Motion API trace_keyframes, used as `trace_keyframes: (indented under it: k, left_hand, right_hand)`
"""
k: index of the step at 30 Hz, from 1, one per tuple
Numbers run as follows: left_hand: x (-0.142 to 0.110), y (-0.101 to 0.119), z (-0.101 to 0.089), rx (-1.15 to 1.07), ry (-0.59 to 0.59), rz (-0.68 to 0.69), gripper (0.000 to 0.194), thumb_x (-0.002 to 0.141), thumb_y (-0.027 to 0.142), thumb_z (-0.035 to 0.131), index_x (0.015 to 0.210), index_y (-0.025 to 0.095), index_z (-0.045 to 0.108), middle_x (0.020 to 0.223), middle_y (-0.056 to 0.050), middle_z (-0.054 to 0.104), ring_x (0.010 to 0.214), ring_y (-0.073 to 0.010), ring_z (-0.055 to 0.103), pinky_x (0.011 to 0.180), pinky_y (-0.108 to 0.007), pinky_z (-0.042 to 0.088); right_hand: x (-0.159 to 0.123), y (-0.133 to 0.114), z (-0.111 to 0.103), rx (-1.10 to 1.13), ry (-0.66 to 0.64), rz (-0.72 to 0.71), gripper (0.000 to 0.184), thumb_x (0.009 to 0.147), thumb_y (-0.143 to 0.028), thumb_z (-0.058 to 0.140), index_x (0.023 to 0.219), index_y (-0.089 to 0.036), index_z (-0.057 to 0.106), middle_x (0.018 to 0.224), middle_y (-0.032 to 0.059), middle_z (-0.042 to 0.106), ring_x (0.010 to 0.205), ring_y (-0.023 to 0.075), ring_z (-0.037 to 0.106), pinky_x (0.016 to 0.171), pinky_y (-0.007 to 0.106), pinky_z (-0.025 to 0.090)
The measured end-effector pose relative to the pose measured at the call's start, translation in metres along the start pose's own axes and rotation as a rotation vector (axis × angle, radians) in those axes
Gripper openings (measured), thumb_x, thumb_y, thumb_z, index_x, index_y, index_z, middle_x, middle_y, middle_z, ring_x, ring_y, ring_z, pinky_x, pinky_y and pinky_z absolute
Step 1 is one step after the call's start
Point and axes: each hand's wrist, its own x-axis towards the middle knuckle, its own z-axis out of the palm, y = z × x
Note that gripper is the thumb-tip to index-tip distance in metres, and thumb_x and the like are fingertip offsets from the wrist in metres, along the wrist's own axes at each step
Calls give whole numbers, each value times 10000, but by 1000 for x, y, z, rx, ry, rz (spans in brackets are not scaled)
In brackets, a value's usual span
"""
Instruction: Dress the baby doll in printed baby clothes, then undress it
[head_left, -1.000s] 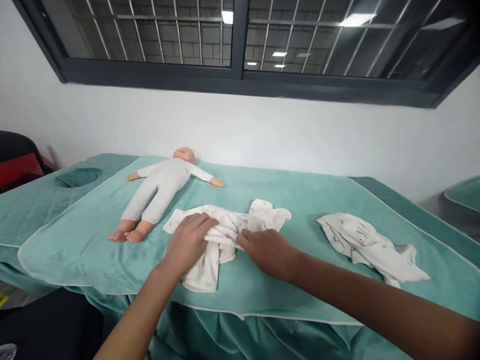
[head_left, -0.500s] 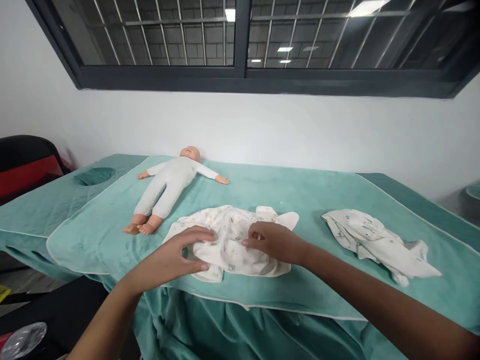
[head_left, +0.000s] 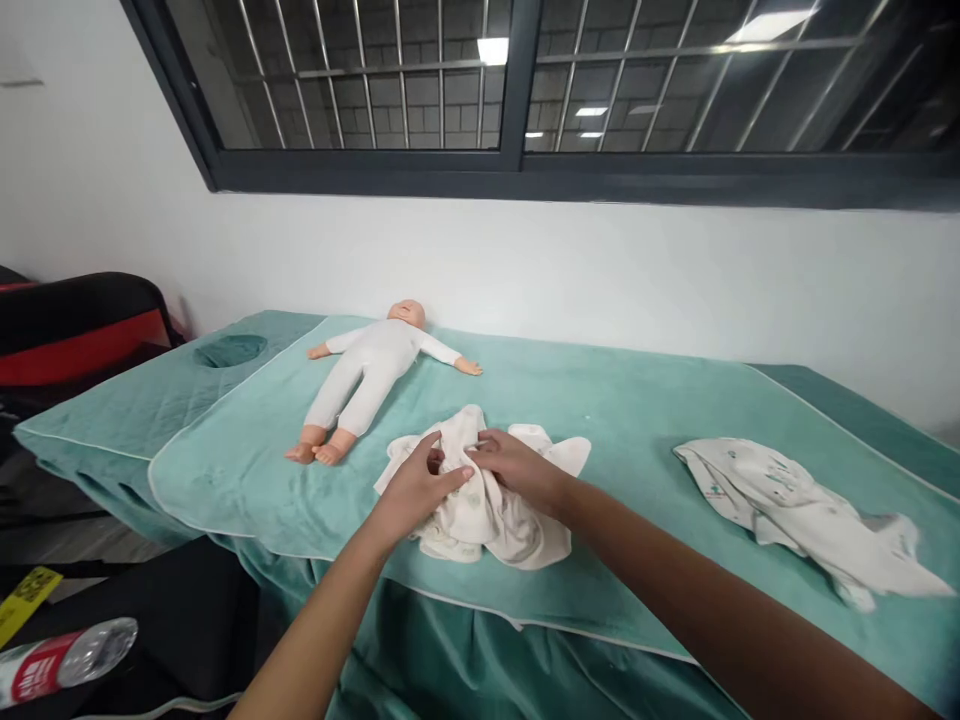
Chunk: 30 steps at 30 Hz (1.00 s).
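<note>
A white printed baby garment (head_left: 472, 510) lies bunched on the green bed cover near its front edge. My left hand (head_left: 421, 485) pinches the garment's left side between thumb and fingers. My right hand (head_left: 521, 468) grips a gathered fold just to the right, its fingertips pressed into the cloth. Between the two hands the fabric rises in a crumpled ridge. Behind it, a baby doll (head_left: 370, 365) in a white bodysuit lies on its back, arms spread and feet towards me.
Another white printed baby garment (head_left: 806, 510) lies flattened at the right. The green cover (head_left: 622, 400) spreads over the bed, which has a round hole (head_left: 230, 350) at the left. A plastic bottle (head_left: 71, 658) with a red label rests on a black surface at lower left.
Both hands have closed on the garment and come nearer each other. Its cloth is now gathered up between them. The camera view has swung a little to the left.
</note>
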Motion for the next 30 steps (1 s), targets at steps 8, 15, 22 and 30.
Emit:
trace_keyframes:
  k: [8, 15, 22, 30]
  left_hand:
    - [-21, 37, 18, -753, 18, 120, 749, 701, 268, 788, 1363, 207, 444, 1212, -103, 635, 1112, -260, 612, 942, -375, 486]
    - [-37, 24, 33, -924, 203, 30, 725, 664, 225, 781, 1329, 154, 500, 1172, -133, 674, 1049, -306, 658, 940, -450, 502]
    - [-92, -26, -24, -311, 1097, 11, 581, 685, 324, 755, 1223, 160, 612, 1234, -114, 651, 1202, -302, 573, 1055, -438, 424]
    - [-156, -97, -101, 265, 1602, -95, 522, 699, 329, 663, 1175, 122, 609, 1179, -149, 657, 1114, -329, 603, 989, -467, 447]
  right_hand:
    - [-12, -63, 22, 641, -237, -308, 286, 831, -307, 672, 1095, -203, 636, 1074, 57, 643, 924, 136, 600, 876, 285, 463]
    - [-33, -35, 14, -126, 4, -458, 339, 881, -356, 599, 1209, -269, 585, 1288, 63, 588, 1192, 235, 541, 1035, 450, 415]
    - [-57, 72, -16, -835, -19, -450, 561, 928, -445, 496, 1447, -259, 393, 1506, 75, 406, 1374, 267, 384, 1118, 480, 362]
    - [-55, 128, -68, -1088, 299, -479, 579, 924, -537, 446, 1393, -198, 437, 1414, 106, 518, 1302, 297, 471, 1060, 505, 417]
